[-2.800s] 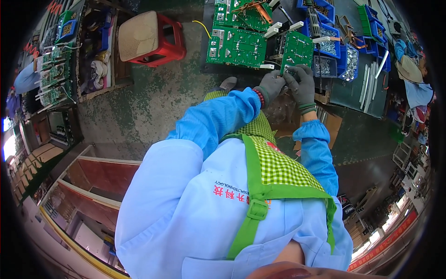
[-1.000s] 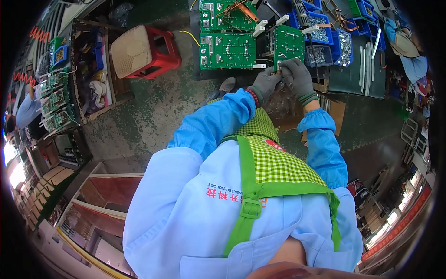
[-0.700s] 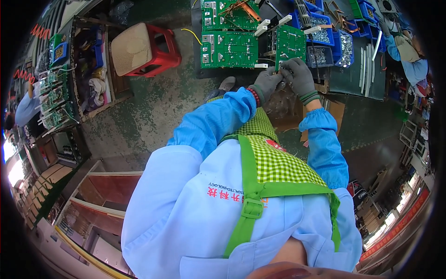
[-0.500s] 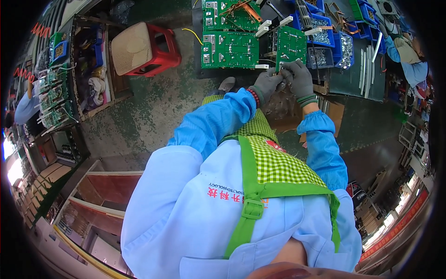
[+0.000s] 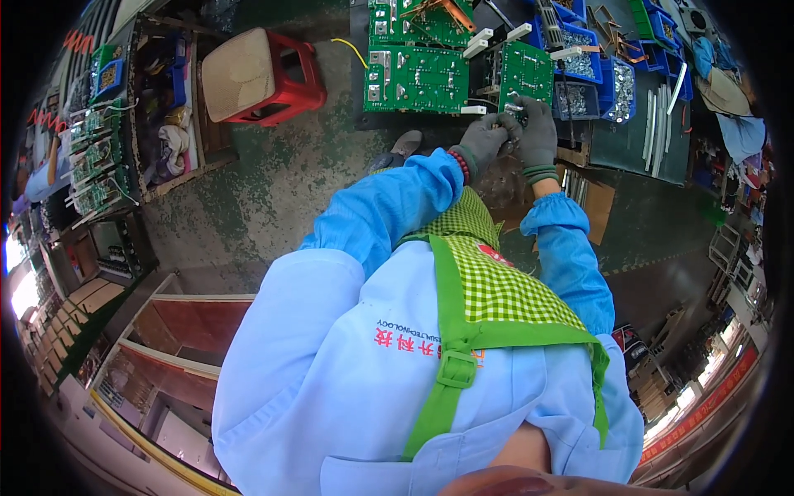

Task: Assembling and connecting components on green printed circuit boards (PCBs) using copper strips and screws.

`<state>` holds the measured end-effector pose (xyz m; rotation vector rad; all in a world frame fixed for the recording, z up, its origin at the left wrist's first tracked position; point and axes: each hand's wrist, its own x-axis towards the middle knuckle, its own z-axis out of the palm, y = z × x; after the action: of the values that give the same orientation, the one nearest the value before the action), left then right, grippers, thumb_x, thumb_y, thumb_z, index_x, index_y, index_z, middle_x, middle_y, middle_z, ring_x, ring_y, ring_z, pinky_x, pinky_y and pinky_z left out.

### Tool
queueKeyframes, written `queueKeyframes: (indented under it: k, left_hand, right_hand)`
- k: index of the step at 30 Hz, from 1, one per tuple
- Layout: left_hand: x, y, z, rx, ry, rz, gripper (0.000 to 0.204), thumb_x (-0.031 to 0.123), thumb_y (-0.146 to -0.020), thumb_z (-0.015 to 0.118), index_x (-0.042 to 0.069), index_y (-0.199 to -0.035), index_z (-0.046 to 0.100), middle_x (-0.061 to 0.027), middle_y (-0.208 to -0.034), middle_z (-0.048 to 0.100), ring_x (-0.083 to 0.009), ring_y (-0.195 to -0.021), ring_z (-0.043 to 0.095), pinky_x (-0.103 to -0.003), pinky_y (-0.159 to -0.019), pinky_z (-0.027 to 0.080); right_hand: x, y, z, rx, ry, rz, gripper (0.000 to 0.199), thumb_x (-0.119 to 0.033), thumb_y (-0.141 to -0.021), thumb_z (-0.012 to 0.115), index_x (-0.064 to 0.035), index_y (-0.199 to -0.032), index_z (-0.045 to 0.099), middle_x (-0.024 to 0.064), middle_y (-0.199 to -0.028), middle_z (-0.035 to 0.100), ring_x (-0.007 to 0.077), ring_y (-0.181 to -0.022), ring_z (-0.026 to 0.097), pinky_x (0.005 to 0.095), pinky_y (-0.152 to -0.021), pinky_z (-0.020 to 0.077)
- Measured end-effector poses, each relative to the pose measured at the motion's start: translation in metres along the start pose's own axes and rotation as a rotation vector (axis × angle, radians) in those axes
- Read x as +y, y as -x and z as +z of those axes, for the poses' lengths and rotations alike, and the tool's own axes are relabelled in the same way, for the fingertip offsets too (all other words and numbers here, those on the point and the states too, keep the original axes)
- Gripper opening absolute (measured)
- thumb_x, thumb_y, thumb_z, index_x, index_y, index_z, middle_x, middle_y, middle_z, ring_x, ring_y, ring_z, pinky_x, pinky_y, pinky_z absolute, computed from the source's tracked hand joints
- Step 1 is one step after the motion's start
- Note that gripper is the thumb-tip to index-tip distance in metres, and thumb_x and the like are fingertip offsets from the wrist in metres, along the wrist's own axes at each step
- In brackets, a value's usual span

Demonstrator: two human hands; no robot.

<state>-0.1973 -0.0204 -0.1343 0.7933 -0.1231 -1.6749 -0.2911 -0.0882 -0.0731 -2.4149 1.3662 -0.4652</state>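
Observing remotely, I record the gloved left hand (image 5: 482, 142) and right hand (image 5: 535, 136) close together at the near edge of a green circuit board (image 5: 528, 73), fingers bent; whether either grips anything, I cannot tell. That board sits between a second green board (image 5: 418, 81) and a blue hardware bin (image 5: 608, 87).

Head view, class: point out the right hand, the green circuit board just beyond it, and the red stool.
Right hand (image 5: 537, 132), head view: on its gloved back.
Green circuit board (image 5: 527, 73), head view: middle of its face.
Red stool (image 5: 246, 78), head view: on its beige seat.
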Motion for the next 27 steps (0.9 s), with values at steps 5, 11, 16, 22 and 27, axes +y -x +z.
queueKeyframes:
  k: [5, 11, 16, 22, 27]
  left_hand:
    - [0.002, 0.002, 0.005, 0.040, 0.075, 0.025, 0.016, 0.000, -0.086, 0.049, 0.001, -0.101, 0.054, -0.0066, -0.080, 0.058, -0.0123, -0.065, 0.053, -0.024, -0.058, 0.043]
    - [0.009, 0.004, 0.012, 0.101, 0.050, -0.032, 0.022, 0.006, -0.087, 0.054, 0.000, -0.109, 0.053, -0.0063, -0.080, 0.059, -0.0121, -0.066, 0.056, -0.024, -0.055, 0.045]
    - [0.010, 0.007, 0.004, 0.085, -0.271, -0.010, 0.024, 0.009, -0.087, 0.055, 0.002, -0.110, 0.053, -0.0059, -0.083, 0.059, -0.0119, -0.066, 0.056, -0.024, -0.055, 0.045]
    - [0.017, 0.010, 0.027, 0.151, -0.043, -0.088, 0.016, 0.007, -0.086, 0.055, 0.004, -0.101, 0.056, -0.0025, -0.074, 0.055, -0.0112, -0.062, 0.053, -0.023, -0.055, 0.045]
    - [0.016, 0.012, 0.000, -0.080, 0.092, -0.069, 0.020, 0.003, -0.085, 0.053, 0.002, -0.105, 0.054, -0.0072, -0.086, 0.057, -0.0131, -0.074, 0.056, -0.026, -0.064, 0.047]
  right_hand:
    - [0.010, 0.006, -0.016, -0.089, -0.070, -0.163, 0.030, -0.032, -0.080, 0.067, -0.0052, -0.091, 0.064, 0.0146, -0.101, 0.054, 0.0308, -0.092, 0.058, 0.0390, -0.078, 0.0477]
    - [0.002, -0.002, -0.019, 0.018, -0.260, -0.094, 0.026, -0.030, -0.085, 0.062, -0.0048, -0.091, 0.067, 0.0172, -0.109, 0.053, 0.0290, -0.088, 0.060, 0.0368, -0.075, 0.0501]
    - [0.010, 0.001, -0.023, -0.157, -0.223, -0.079, 0.030, -0.029, -0.087, 0.058, -0.0061, -0.105, 0.064, 0.0167, -0.118, 0.053, 0.0334, -0.110, 0.051, 0.0378, -0.089, 0.0442]
    - [0.018, 0.011, -0.023, -0.118, -0.235, -0.007, 0.026, -0.028, -0.085, 0.061, -0.0060, -0.099, 0.065, 0.0157, -0.110, 0.057, 0.0335, -0.100, 0.057, 0.0382, -0.085, 0.0461]
    - [0.008, -0.008, -0.052, 0.006, -0.350, -0.222, 0.023, -0.025, -0.085, 0.062, -0.0058, -0.096, 0.063, 0.0154, -0.103, 0.059, 0.0311, -0.092, 0.060, 0.0387, -0.079, 0.0477]
